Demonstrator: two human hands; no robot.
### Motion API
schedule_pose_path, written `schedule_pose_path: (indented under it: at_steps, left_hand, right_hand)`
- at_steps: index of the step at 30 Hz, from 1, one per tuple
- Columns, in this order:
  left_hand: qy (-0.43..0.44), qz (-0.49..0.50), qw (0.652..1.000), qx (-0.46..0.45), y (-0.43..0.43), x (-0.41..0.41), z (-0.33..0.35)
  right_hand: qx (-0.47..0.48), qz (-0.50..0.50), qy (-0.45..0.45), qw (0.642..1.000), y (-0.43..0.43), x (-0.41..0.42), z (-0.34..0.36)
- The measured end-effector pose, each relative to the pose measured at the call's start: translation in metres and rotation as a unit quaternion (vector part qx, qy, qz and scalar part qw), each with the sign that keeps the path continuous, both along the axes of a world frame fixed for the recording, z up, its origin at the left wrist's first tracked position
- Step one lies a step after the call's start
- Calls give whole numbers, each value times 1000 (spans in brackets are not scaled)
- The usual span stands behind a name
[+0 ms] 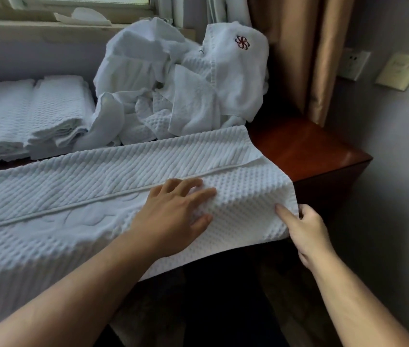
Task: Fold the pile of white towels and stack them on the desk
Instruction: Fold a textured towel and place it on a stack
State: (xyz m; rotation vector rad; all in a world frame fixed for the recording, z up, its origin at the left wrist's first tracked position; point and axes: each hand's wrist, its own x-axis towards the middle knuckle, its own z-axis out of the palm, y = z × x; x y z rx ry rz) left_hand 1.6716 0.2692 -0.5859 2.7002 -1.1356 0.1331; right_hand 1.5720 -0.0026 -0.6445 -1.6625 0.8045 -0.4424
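Head view (the only view):

- A spread towel (85, 204) is laid lengthwise across the near part of the desk (306, 149). Its near long edge hangs over the front.
- A raised seam is seen along its length, with ribbed weave beyond it and waffle weave on the near side.
- The left hand (173, 216) is laid flat on the cloth just short of the right end. Its fingers are straight and splayed, pressing and gripping nothing.
- The right hand (303, 229) is placed at the towel's right short edge. The thumb lies on top and the fingers are curled beneath, so the edge is pinched.
- The unfolded pile (180, 83) is heaped at the back of the desk, touching the far edge of the spread towel. One piece is marked with a dark red emblem.
- Two folded stacks (23, 116) are set side by side at the back left.
- A curtain (311, 46) and wall sockets (354, 63) are noted to the right.

Step judged: smoothing and squaring the right end before a fold is made.

Advice for the step:
- The cloth should be kept pinned by the flat palm while the pinched edge is drawn taut.
- The corners should be matched before any crease is pressed.
- The overhang should be watched, as its weight may drag the towel off the front
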Motion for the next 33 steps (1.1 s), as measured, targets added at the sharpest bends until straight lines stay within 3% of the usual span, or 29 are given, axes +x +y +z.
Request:
schedule_pose_path:
  at_steps: [3,6,11,13,15,17,19,20,22,23,24,28,33]
  left_hand:
    - [0,-2,1000,1,1,-1,0]
    - [12,-4,1000,-6,3,1,1]
    - [120,-16,986,-115,7,-3,17]
    - [159,-29,977,-139,8,-3,27]
    - [140,-28,982,-123,4,-3,36]
    - [108,3,988,-113,2,2,40]
    - [113,53,986,-114,6,14,45]
    - [129,75,982,-115,8,22,48]
    - [166,99,974,-119,12,38,55]
    - [177,104,972,-116,12,46,58]
    - [181,106,972,-109,11,55,61]
    - [136,94,984,-61,4,89,76]
    - [62,86,993,51,-6,132,92]
  right_hand:
    - [-71,-51,-33,996,5,-8,11]
    - [-100,12,-102,990,11,-12,31]
    - [144,152,-189,959,18,14,80]
    - [194,184,-194,944,16,29,97]
    - [209,230,-185,932,15,43,110]
    - [116,251,-152,949,17,57,117]
    - [-78,204,-103,970,17,71,120]
    - [-192,166,-76,964,15,77,122]
    - [-402,135,-24,905,14,89,125]
    - [-456,146,-20,878,14,95,127]
    - [-473,167,-22,865,14,101,128]
    - [-418,222,-18,881,17,132,130]
    - [-426,172,1,888,12,166,124]
